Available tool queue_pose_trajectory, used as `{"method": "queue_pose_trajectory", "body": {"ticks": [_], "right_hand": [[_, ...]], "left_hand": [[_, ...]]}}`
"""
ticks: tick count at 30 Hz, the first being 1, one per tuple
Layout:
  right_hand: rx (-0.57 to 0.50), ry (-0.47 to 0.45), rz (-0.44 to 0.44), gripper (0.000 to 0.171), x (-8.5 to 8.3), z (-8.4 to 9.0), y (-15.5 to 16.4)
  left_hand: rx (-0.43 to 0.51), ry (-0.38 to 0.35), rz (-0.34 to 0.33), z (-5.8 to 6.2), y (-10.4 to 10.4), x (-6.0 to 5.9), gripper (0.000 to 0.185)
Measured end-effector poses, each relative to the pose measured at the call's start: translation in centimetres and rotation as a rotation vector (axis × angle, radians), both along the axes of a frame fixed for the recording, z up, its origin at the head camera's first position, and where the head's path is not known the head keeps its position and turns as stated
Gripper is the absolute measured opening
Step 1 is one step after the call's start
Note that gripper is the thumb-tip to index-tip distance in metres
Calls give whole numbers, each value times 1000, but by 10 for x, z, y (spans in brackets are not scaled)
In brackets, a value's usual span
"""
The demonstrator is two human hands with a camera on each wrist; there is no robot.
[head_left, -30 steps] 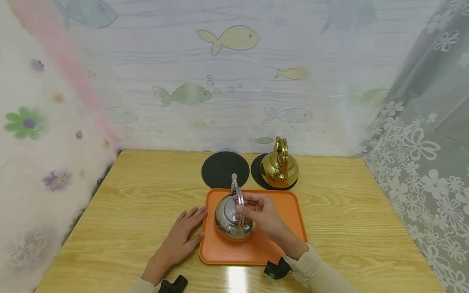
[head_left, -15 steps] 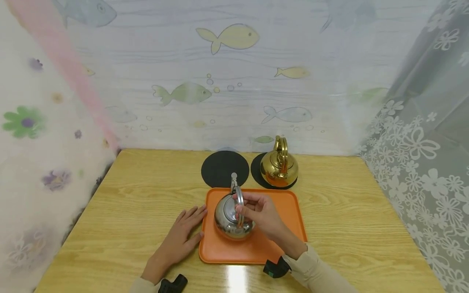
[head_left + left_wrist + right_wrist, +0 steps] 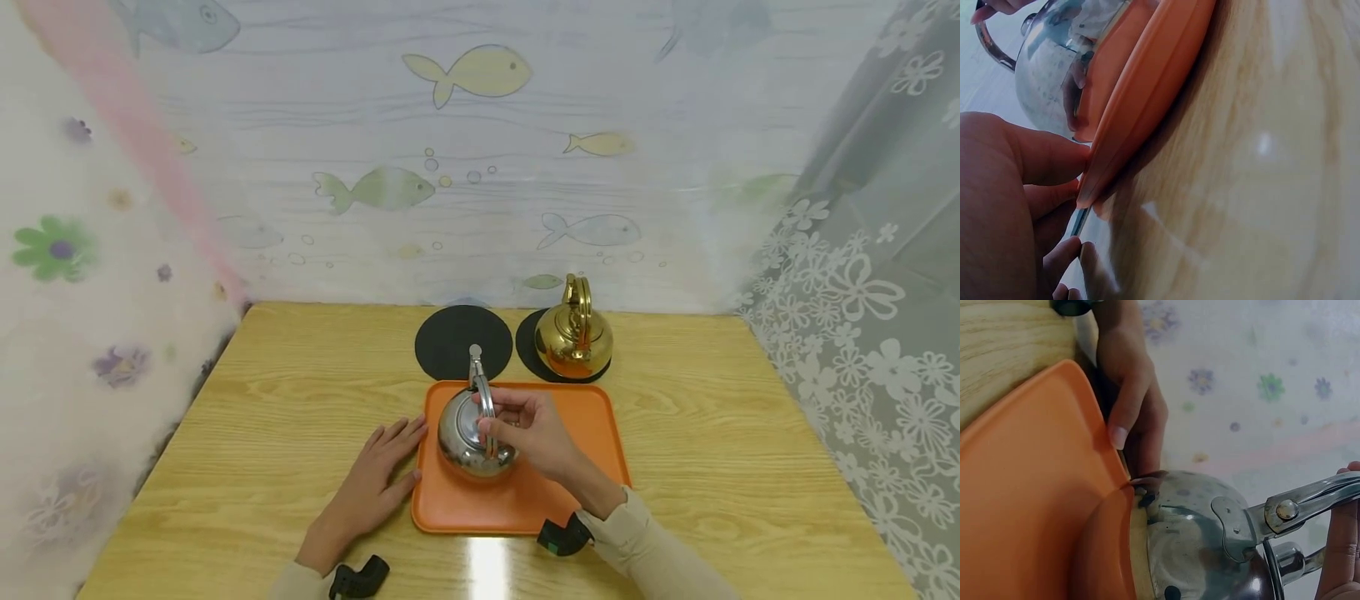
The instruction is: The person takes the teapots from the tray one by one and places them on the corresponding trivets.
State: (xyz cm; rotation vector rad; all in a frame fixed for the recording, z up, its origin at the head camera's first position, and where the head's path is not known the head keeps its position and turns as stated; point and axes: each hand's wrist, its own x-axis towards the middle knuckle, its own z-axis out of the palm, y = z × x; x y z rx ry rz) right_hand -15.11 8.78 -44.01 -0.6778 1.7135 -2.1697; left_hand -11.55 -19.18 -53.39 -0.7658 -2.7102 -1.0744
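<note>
A polished silver kettle [image 3: 456, 437] is at the left part of the orange tray [image 3: 487, 510]. My right hand [image 3: 536, 437] holds its upright handle [image 3: 1310, 500] from the right, thumb and fingers around the bar. In the right wrist view, the kettle's rounded body [image 3: 1204, 534] shows close over the tray. My left hand [image 3: 367, 492] lies along the tray's left side with fingers extended, fingertips right at the rim. The left wrist view shows its thumb [image 3: 1054, 156] touching the tray's edge from outside.
A gold kettle [image 3: 562, 343] stands on a round black mat [image 3: 527, 354] behind the tray at right. Another round black mat [image 3: 453, 342] lies beside it. The wooden table [image 3: 285, 375] backs onto a fish-patterned curtain [image 3: 345, 250], with patterned sheets on both sides.
The silver kettle and my right hand have shifted very slightly left over the tray, and its handle leans a little more left. My left hand stays at the tray's edge.
</note>
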Motion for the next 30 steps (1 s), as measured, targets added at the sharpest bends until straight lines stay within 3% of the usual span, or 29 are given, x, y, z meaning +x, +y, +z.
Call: {"method": "queue_pose_trajectory", "body": {"ticks": [17, 25, 30], "right_hand": [[20, 25, -38, 45, -10, 4, -4], [20, 42, -59, 50, -17, 4, -3], [34, 66, -73, 43, -20, 4, -3]], "left_hand": [[1, 11, -5, 0, 0, -1, 58], [0, 18, -2, 2, 1, -1, 58], [6, 2, 0, 1, 1, -1, 58]]}}
